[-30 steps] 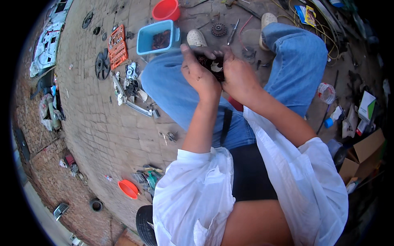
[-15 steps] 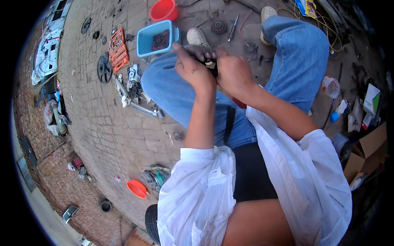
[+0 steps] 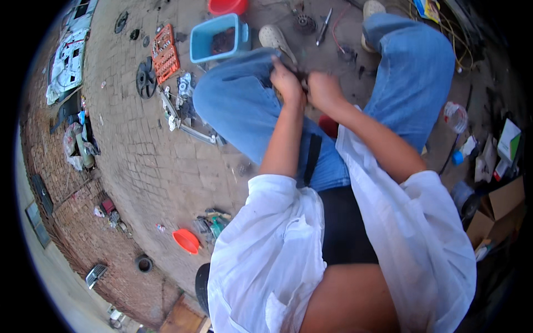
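My left hand [image 3: 287, 83] and my right hand [image 3: 323, 90] meet between my knees, above the ground. The left one is curled, its thumb pointing up and away, and its other fingers are mostly hidden behind it. Closed into a fist, the right one presses close beside it. Something small and dark lies between the two hands; its kind is hidden and slightly blurred. A toothed dark round part [image 3: 305, 24] lies on the ground beyond my hands, with a screwdriver-like slim tool [image 3: 324, 26] beside it.
A blue plastic basin [image 3: 207, 46] with dark parts inside stands beyond my left knee, near a red basin [image 3: 227, 5]. Left of it lie an orange socket-set case [image 3: 165, 54], a black fan [image 3: 146, 77] and metal parts [image 3: 185, 91]. A cardboard box [image 3: 502, 202] stands right.
Both hands have moved slightly right and lower in the picture. The left hand's dark-smudged fingers, visible before, are now mostly out of sight. The view has shifted a little.
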Motion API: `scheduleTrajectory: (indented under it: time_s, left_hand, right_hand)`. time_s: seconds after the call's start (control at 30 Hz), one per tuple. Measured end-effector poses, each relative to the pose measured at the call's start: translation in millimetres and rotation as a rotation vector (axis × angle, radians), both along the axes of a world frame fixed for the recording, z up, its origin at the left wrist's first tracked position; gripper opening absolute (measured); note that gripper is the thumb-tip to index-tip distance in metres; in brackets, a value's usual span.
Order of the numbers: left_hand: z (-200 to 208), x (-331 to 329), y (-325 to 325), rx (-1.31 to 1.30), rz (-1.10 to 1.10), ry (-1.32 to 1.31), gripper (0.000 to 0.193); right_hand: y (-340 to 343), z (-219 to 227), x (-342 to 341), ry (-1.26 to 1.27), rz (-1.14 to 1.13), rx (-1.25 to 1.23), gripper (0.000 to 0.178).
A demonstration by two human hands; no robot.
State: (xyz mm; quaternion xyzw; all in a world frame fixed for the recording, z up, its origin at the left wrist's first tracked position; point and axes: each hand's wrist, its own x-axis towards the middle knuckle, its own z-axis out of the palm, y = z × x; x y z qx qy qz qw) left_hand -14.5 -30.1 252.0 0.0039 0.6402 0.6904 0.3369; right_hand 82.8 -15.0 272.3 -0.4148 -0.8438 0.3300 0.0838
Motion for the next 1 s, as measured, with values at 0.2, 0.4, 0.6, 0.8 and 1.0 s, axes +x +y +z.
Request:
scheduleTrajectory:
  time_s: [0.2, 0.4, 0.6, 0.8, 1.0]
  left_hand:
    - [14, 5, 11, 0.057, -0.085, -0.137, 0.052]
    - [59, 9, 18, 0.288, -0.082, -0.455, 0.063]
    - [94, 11, 8, 0.364, -0.034, -0.415, 0.062]
    - [125, 16, 0, 0.455, -0.187, -0.284, 0.065]
    - [136, 19, -10, 0.419, -0.209, -0.281, 0.066]
  right_hand:
    - [18, -15, 12, 0.108, -0.032, -0.162, 0.038]
    - [32, 52, 24, -0.003, 0.023, -0.087, 0.032]
    - [25, 78, 26, 0.112, 0.047, -0.043, 0.033]
    - [22, 82, 33, 0.209, 0.178, -0.023, 0.038]
    - [9, 114, 39, 0.063, 0.169, 0.083, 0.034]
